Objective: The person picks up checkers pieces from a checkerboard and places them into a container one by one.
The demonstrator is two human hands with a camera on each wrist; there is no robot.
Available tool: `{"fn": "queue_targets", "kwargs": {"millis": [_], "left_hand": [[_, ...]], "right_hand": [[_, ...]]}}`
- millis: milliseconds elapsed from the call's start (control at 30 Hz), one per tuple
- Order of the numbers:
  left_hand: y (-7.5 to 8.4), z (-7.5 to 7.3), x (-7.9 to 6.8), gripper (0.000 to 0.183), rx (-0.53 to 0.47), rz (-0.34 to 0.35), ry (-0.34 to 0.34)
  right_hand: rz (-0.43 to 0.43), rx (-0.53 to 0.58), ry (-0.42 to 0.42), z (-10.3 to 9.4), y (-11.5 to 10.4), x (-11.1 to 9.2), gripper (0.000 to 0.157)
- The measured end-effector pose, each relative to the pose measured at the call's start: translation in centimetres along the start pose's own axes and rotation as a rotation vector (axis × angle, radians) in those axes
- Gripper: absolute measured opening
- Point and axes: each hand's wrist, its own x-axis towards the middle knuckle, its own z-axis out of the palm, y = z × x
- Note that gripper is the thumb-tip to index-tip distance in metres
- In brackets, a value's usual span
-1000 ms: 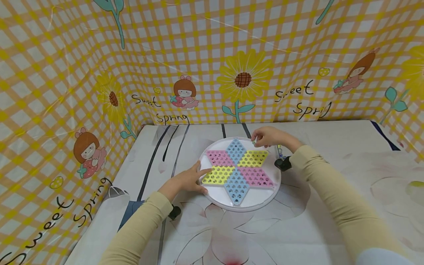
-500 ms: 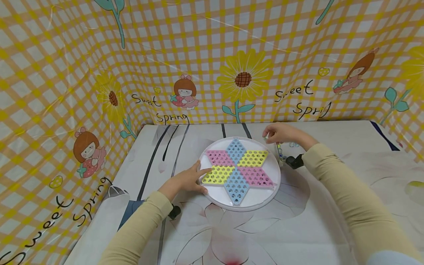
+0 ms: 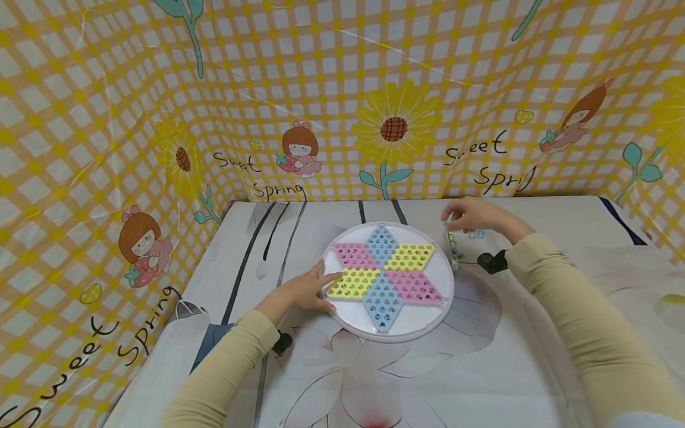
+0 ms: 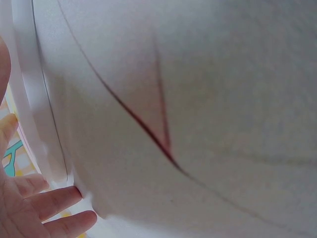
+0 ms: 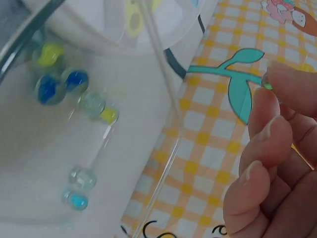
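Note:
A round white Chinese checkers board (image 3: 350,318) with a pink, yellow and blue star lies on the table. My left hand (image 3: 305,291) rests on its left edge, fingers spread; in the left wrist view several fingers (image 4: 53,202) lie against the rim. My right hand (image 3: 473,215) is off the board's right side, above a clear box (image 5: 179,130). Between thumb and forefinger it pinches a glass marble (image 5: 267,83) with a green tint, mostly covered by the fingertips. Inside the box lie several glass marbles (image 5: 48,90), some blue, some yellow, some pale.
A white floral cloth (image 3: 342,386) covers the table. Behind and to the left hangs a yellow checked curtain (image 3: 332,71). A dark blue flat item (image 3: 211,342) lies by my left forearm, near a white object with an oval opening (image 3: 189,310).
My right hand has moved right, from over the board's upper right edge to above the clear box, still pinching the marble. The left hand and board have stayed put.

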Motion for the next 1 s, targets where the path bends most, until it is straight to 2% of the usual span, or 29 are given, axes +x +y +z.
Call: {"fn": "queue_targets", "kwargs": {"millis": [467,1000], "left_hand": [[0.0,-0.1,-0.2,0.079,-0.034,0.005,0.005],[-0.1,0.1,0.1,0.08,0.0,-0.001,0.007]], "right_hand": [[0.069,0.0,0.012,-0.9,2.7,-1.0,0.025],[0.128,-0.011,-0.01,-1.1,5.2,-1.4,0.027]]}}
